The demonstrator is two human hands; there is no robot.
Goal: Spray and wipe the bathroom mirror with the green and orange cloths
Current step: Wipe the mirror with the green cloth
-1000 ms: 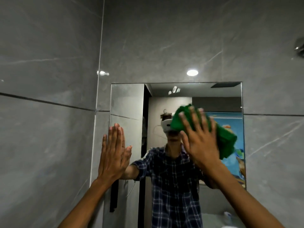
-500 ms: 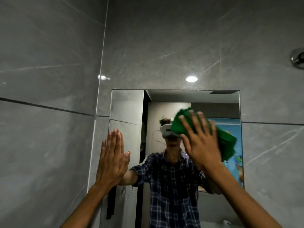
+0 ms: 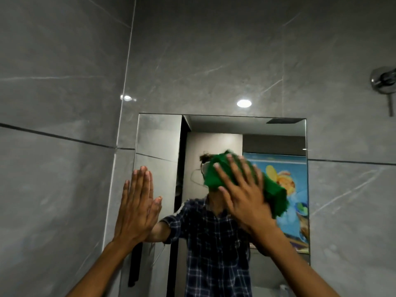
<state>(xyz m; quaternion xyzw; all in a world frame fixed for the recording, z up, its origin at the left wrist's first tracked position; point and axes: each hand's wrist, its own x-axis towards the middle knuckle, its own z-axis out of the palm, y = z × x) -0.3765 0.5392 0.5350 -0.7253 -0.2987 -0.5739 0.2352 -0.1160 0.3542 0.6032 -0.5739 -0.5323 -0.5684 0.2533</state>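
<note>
Right now the right hand presses the green cloth against the middle of the mirror, fingers spread and straight. The left hand braces flat, fingers together, at the mirror's left edge. Even pressure and overlapping strokes out to the corners would serve best. The orange cloth is not in view.

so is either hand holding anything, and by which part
The right hand presses the bunched green cloth against the mirror, spread flat over its middle. The left hand holds nothing.
</note>
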